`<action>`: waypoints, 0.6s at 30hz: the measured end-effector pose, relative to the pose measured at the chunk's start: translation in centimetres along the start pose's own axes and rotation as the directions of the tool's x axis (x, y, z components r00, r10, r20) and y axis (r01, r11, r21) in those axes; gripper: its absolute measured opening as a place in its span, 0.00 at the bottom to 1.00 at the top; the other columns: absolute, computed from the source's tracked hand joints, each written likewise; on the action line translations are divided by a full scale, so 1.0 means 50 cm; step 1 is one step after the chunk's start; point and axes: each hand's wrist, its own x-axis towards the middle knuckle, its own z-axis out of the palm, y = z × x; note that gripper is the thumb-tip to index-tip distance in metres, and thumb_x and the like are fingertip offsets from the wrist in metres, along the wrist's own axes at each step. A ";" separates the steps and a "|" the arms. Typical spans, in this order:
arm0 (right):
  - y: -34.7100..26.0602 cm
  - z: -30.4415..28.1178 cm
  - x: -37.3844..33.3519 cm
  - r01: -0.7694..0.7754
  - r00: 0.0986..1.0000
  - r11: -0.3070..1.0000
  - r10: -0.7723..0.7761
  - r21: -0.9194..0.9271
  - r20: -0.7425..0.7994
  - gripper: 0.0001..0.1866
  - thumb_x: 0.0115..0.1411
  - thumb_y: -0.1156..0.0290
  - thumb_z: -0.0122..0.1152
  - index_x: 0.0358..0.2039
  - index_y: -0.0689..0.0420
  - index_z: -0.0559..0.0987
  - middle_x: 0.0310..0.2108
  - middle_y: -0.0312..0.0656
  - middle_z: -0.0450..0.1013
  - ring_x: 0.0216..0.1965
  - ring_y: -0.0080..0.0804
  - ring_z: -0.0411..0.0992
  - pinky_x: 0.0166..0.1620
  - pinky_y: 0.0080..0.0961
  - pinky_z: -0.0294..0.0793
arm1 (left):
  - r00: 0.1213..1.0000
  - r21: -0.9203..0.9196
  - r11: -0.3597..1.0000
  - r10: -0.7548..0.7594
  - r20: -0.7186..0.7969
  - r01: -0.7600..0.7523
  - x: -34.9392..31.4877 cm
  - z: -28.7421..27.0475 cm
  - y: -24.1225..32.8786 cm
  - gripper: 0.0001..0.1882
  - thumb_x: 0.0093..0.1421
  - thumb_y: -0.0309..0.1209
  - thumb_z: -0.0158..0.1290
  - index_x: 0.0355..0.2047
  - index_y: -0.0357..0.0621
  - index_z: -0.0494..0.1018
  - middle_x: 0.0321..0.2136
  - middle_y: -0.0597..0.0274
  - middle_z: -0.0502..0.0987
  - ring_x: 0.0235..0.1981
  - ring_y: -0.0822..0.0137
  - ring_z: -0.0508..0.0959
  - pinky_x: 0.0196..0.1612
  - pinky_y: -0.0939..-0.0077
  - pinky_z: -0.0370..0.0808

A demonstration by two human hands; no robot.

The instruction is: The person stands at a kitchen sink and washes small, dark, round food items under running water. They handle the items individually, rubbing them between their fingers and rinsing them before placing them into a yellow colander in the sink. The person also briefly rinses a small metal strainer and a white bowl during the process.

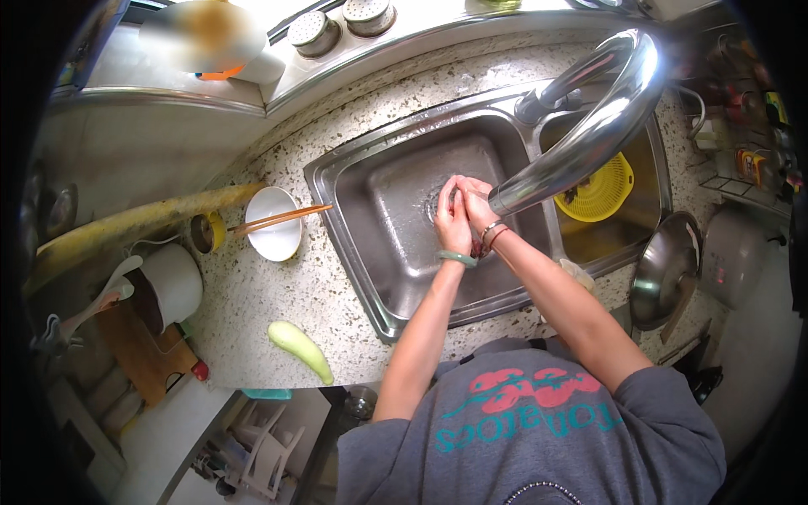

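My left hand (pixel 451 220) and my right hand (pixel 481 204) are cupped together over the larger basin of the steel sink (pixel 379 210), under the mouth of the chrome faucet (pixel 581 147). Their fingers press against each other. Something dark reddish (pixel 478 247) shows between the heels of my palms; its kind cannot be made out. Water ripples on the basin floor beside my fingers. A green bangle (pixel 457 257) circles my left wrist, and thin bands (pixel 492 229) are on my right.
Left of the sink, brown chopsticks (pixel 282 219) rest across a white bowl (pixel 273 240). Nearer lies a pale green gourd (pixel 300 349). A yellow colander (pixel 602 192) sits in the smaller basin. A steel pan (pixel 665 269) leans at the right; a white pot (pixel 174 282) stands far left.
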 end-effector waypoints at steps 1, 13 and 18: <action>0.013 0.009 0.005 0.025 1.000 1.000 -0.025 -0.017 -0.008 0.13 0.59 0.59 0.52 0.26 0.56 0.73 0.20 0.31 0.70 0.21 0.15 0.67 0.22 0.14 0.66 | 1.000 -0.100 0.995 -0.014 -0.026 0.011 0.007 -0.011 -0.025 0.16 0.57 0.22 0.48 0.47 0.38 0.68 0.37 0.60 0.75 0.32 0.77 0.74 0.32 0.85 0.72; 0.023 0.028 -0.027 -0.050 0.998 0.988 0.042 0.148 0.055 0.11 0.61 0.61 0.50 0.29 0.54 0.74 0.20 0.29 0.67 0.16 0.14 0.62 0.20 0.14 0.63 | 0.948 -0.553 0.800 -0.313 -0.054 0.232 0.019 -0.024 -0.039 0.15 0.63 0.38 0.44 0.39 0.38 0.71 0.27 0.64 0.75 0.26 0.74 0.75 0.27 0.82 0.73; -0.043 0.025 -0.052 -0.219 0.976 0.969 0.218 0.114 0.019 0.14 0.61 0.57 0.50 0.26 0.54 0.73 0.15 0.28 0.64 0.13 0.15 0.60 0.15 0.14 0.58 | 0.958 -0.306 0.908 -0.283 0.052 0.285 0.001 -0.057 -0.039 0.15 0.63 0.38 0.43 0.40 0.38 0.70 0.22 0.68 0.70 0.23 0.76 0.69 0.25 0.82 0.67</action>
